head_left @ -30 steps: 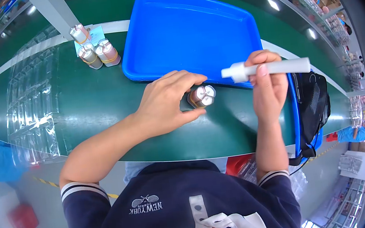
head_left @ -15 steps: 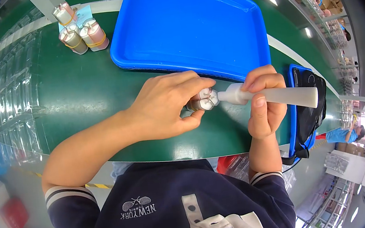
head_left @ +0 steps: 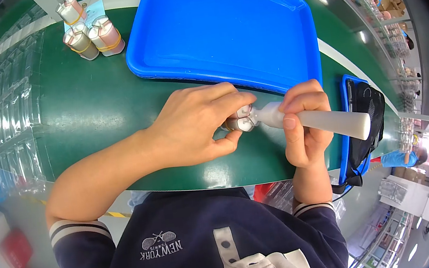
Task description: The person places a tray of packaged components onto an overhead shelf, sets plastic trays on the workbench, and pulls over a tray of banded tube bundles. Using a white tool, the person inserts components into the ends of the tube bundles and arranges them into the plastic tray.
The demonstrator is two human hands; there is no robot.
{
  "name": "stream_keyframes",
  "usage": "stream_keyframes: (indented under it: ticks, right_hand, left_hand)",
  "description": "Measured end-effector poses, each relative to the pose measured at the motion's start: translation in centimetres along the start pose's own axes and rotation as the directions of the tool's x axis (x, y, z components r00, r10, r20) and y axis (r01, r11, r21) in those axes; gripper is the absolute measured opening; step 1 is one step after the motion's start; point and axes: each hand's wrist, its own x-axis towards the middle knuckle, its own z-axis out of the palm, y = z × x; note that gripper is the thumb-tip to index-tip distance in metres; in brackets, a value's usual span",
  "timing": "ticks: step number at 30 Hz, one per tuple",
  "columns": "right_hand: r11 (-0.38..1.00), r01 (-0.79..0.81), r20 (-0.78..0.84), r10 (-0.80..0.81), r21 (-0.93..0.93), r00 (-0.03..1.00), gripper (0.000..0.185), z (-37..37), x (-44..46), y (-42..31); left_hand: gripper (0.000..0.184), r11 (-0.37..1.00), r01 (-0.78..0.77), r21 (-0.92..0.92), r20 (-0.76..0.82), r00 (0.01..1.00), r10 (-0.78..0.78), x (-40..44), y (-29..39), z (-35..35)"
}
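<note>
My left hand (head_left: 199, 122) is closed around a small bundle of white-topped cylinders (head_left: 245, 124), whose ends point to the right. Most of that bundle is hidden by my fingers. In my right hand (head_left: 307, 122) is a white tapered plastic tool (head_left: 339, 123), pinched between thumb and fingers near its middle. Its narrow nozzle meets the ends of the cylinders, while its thick end points right. Whether anything comes out of the nozzle I cannot tell.
Beyond my hands lies a blue tray (head_left: 217, 26). Rubber-banded cylinder bundles (head_left: 106, 36) stand at the back left. A black mesh bag (head_left: 366, 110) rests in a second blue tray at right. Clear plastic packs (head_left: 12, 121) lie left on the green table (head_left: 93, 106). People in blue work farther off.
The tool's thick end has swung slightly down and towards me, and my right hand has shifted a little left. My left hand keeps its grip on the bundle.
</note>
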Motion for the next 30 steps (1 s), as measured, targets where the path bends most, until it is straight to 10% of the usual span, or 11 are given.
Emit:
stream_keyframes:
  ticks: [12,16,18,19,28,30]
  right_hand:
    - [0.994,-0.021,-0.017,0.023,0.108,1.000,0.009,0.0,-0.2,0.8]
    - [0.921,0.163,-0.262,-0.070,0.354,0.962,0.039,-2.7,0.7,-2.0]
    - [0.890,0.258,-0.059,-0.255,0.377,0.965,0.045,-5.3,1.5,-5.0]
    - [0.711,0.461,-0.361,-0.302,0.531,0.882,0.040,-3.1,1.9,-6.1]
    - [0.275,0.757,-0.620,-0.446,0.592,0.646,0.021,-7.5,1.0,-7.5]
    - [0.560,0.661,-0.772,-0.059,0.500,0.633,0.011,-4.0,2.2,-7.8]
  left_hand:
    - [0.047,1.000,-0.013,0.012,0.020,1.000,0.013,-0.1,-0.2,0.0]
    - [0.058,0.980,-0.135,0.147,-0.012,0.990,0.138,-0.1,-0.6,-0.3]
    - [0.062,0.982,-0.098,0.163,-0.003,0.995,0.100,0.3,0.1,-0.6]
    - [0.063,0.990,-0.058,0.129,0.008,0.998,0.057,0.4,0.6,-0.8]
    - [0.047,0.983,-0.125,0.135,-0.052,0.990,0.133,-0.1,0.0,-0.1]
    - [0.044,0.979,-0.056,0.198,-0.038,0.997,0.065,0.0,0.2,-0.4]
